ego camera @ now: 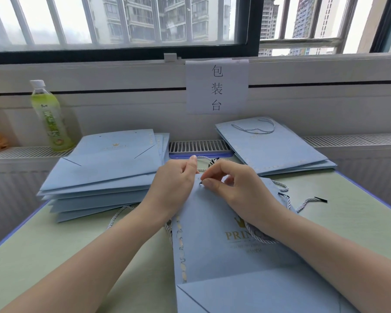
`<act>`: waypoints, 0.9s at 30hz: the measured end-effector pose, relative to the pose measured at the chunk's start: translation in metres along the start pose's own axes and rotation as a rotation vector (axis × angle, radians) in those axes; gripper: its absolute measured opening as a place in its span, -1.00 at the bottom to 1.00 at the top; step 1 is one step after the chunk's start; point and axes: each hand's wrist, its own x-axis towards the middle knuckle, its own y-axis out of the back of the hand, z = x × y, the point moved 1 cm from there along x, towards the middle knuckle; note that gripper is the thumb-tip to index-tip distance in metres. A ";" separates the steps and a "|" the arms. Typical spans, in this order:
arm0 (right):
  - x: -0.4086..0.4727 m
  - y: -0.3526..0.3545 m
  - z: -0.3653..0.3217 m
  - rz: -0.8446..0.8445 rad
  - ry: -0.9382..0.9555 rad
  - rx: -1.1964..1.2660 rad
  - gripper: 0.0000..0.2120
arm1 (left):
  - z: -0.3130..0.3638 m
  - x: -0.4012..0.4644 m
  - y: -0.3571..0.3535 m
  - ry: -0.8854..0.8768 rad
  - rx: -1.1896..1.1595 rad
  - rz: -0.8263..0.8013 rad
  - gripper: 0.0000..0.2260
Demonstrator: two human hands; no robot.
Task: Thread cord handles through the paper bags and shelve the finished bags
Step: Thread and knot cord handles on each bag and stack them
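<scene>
Head view: both hands at the top edge of a flat blue paper bag (224, 245).
Right hand (239, 188) pinches a cord (303, 205) tip at the bag's hole; left hand (174, 184), fingers curled, grips the edge beside it. Bag lies on the surface (54, 256); unthreaded stack (106, 170) left, corded stack (273, 147) right.

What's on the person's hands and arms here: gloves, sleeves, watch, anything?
Nothing is worn. The left hand and right hand are bare, with no gloves, rings or bracelets in view. Both forearms are uncovered all the way to the frame's bottom edge; no sleeve or cuff appears. No watch or band shows at either wrist. The fingernails look short and unpainted.
</scene>
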 end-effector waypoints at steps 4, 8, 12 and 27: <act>0.000 0.000 -0.001 0.019 0.034 -0.047 -0.95 | 0.004 -0.002 0.001 -0.021 0.007 0.029 -0.50; 0.000 -0.002 -0.006 0.040 0.195 -0.234 -0.97 | 0.005 -0.002 0.004 -0.058 0.005 0.074 -0.53; 0.000 -0.004 -0.010 0.046 0.217 -0.250 -0.93 | 0.007 -0.002 0.007 -0.101 0.007 0.102 -0.54; 0.004 0.005 -0.017 0.043 0.411 -0.404 -0.95 | 0.013 0.008 0.033 0.017 -0.120 -0.296 -0.82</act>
